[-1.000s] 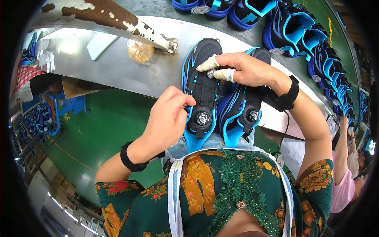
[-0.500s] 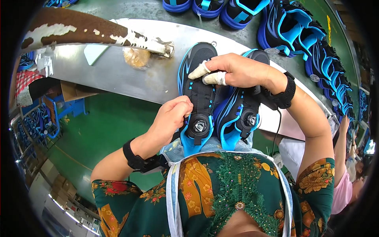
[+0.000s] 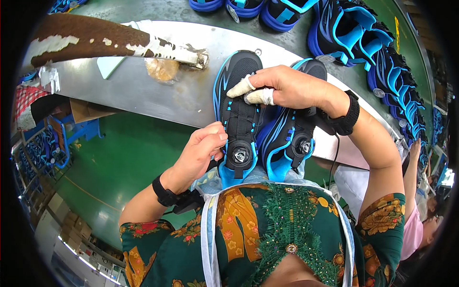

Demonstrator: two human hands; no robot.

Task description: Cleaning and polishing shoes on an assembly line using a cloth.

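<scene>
left hand point(image 3: 203, 150) pinches the lace by the dial point(image 3: 239, 155); right hand point(image 3: 282, 86) clamps both shoes point(image 3: 260, 119) — keep them steady, turn gently.

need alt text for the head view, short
Seen from above, a person's right hand holds a pair of black and blue shoes against their chest while the left hand touches the dial on the left shoe. More such shoes line a metal table beyond.

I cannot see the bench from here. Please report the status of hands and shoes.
Left hand pinching at round dial on left black-and-blue shoe. Right hand clamping the pair from above. Nothing in between.
</scene>
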